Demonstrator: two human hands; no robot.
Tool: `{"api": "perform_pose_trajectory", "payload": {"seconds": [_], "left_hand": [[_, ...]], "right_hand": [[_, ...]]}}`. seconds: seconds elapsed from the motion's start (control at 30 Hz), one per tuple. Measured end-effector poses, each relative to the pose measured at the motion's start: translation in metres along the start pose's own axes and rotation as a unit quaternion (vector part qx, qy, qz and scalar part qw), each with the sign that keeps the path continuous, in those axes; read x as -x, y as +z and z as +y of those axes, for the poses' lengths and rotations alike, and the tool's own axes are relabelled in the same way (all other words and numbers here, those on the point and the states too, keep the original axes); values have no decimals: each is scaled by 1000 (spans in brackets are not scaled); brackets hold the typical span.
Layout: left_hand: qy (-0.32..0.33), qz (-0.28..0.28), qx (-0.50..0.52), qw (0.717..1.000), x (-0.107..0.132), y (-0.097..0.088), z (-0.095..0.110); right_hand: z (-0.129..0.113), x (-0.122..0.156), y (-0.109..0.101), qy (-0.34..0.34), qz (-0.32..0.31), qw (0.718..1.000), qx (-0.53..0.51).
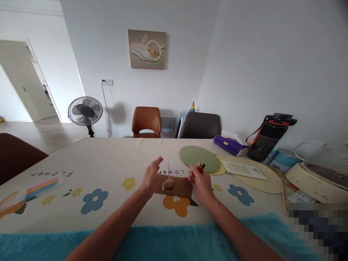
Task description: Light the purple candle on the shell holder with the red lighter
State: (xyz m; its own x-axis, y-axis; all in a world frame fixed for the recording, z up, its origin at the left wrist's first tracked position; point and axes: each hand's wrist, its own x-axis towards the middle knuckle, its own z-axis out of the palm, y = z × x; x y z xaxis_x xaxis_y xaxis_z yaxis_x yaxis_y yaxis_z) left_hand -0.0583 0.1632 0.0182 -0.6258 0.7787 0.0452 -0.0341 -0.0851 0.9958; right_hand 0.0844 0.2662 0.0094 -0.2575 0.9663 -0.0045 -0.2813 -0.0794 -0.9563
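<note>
A thin pale purple candle (169, 169) stands upright in a small lumpy brown pastry (168, 184). The pastry rests on a brown rectangular board (182, 189) on the table. To the left of the candle, my left hand (151, 177) is held up with its fingers stretched out and nothing in it. On the other side, my right hand (202, 185) is closed around a red lighter (200, 167), its metal top pointing up. I cannot make out a flame at the lighter or the candle.
Coloured candles in a clear pack (42, 190) lie at left. Round green (199, 158) and cream placemats (269, 183), a white-framed panel (244, 170), a purple tissue pack (231, 144), a black bottle (268, 137) and a cream appliance (307, 181) occupy the right. A teal cloth (163, 241) covers the near edge.
</note>
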Motion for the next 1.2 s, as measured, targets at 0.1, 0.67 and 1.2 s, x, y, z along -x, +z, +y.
{"api": "perform_pose_trajectory", "payload": {"seconds": [0.1,0.67,1.2], "left_hand": [[15,-1,-80,997,-5,-4,1],[108,-62,-430,894,1,-11,-4],[59,-114,-515,847,16,-16,13]], "right_hand": [[4,-3,-2,-32,-7,999,43],[18,-12,-6,-59,-36,983,169],[8,7,1,-75,-24,946,314]]}}
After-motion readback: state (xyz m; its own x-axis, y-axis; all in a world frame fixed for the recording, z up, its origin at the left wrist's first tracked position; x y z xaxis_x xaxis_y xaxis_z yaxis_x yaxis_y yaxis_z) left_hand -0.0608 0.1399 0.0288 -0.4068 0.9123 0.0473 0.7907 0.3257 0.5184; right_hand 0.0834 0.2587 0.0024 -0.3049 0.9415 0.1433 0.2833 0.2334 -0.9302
